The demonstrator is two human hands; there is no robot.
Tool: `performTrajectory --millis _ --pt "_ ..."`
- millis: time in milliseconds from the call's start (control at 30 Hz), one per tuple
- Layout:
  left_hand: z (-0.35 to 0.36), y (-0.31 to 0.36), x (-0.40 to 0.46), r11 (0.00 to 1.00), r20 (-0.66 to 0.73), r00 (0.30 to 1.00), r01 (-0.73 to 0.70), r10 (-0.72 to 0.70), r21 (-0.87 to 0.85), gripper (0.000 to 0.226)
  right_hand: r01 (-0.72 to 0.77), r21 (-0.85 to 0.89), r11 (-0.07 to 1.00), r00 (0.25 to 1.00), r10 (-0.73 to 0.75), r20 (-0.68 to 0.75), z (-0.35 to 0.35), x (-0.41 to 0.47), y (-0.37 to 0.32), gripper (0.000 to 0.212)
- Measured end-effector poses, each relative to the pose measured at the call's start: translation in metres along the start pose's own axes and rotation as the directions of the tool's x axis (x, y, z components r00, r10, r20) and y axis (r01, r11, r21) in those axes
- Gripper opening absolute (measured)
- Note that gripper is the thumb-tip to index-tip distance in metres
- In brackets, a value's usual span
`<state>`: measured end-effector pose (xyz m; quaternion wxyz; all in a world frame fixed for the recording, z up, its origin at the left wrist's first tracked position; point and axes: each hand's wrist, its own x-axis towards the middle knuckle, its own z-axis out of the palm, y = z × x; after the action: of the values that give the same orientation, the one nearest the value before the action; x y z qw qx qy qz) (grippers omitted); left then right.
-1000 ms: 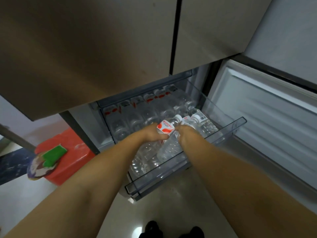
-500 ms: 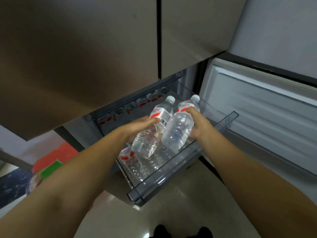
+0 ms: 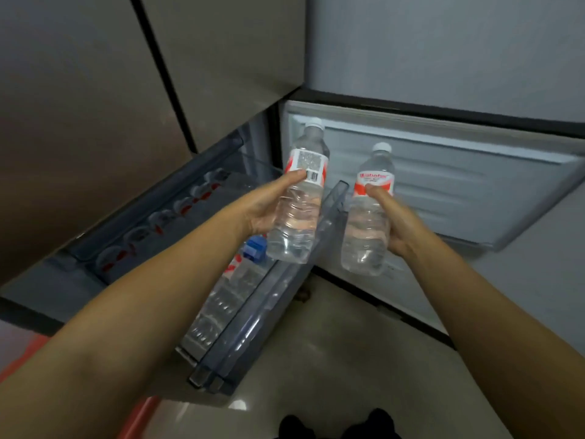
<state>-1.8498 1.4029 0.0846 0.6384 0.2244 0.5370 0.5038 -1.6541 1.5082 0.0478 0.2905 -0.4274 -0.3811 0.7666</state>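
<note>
Fingers of the left hand [image 3: 262, 213] are largely hidden behind the left bottle [image 3: 299, 213]; only the thumb is seen, pressed on the lower edge of the label beside the barcode. The same is noted for the right hand [image 3: 399, 229]: its thumb is laid on the red-and-white label of the right bottle [image 3: 368, 223], and the other fingers are out of sight round the far side. Both bottles are gripped near upright, white caps pointing away from the wrists, and are held apart from each other. Label print is too blurred to be read. Below the left fingers a clear drawer [image 3: 262, 315] is pulled out; stored bottles [image 3: 221, 299] are made out dimly through its plastic, part of the row being covered by the left forearm. A blue cap [image 3: 255, 248] is seen just under the left palm, half masked by the held bottle. Beyond the right fingers a white door liner [image 3: 459, 185] is open. Above the left fingers the upper doors [image 3: 95, 106] are closed. A red object [image 3: 139, 416] and dark shoes [image 3: 338, 426] are cut off at the lower edge, on the pale floor [image 3: 332, 359].
</note>
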Motion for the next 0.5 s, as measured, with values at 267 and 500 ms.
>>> performTrajectory --millis 267,500 --pt "0.089 -0.063 0.061 0.842 -0.069 0.969 -0.171 0.238 0.512 0.049 0.116 -0.479 0.87 0.853 -0.334 -0.402 -0.092 -0.029 0.025 0.053" --pt "0.146 -0.148 0.065 0.662 -0.087 0.97 -0.088 0.227 0.745 0.056 0.003 -0.636 0.771 0.805 -0.379 -0.456 -0.188 -0.077 0.064 0.061"
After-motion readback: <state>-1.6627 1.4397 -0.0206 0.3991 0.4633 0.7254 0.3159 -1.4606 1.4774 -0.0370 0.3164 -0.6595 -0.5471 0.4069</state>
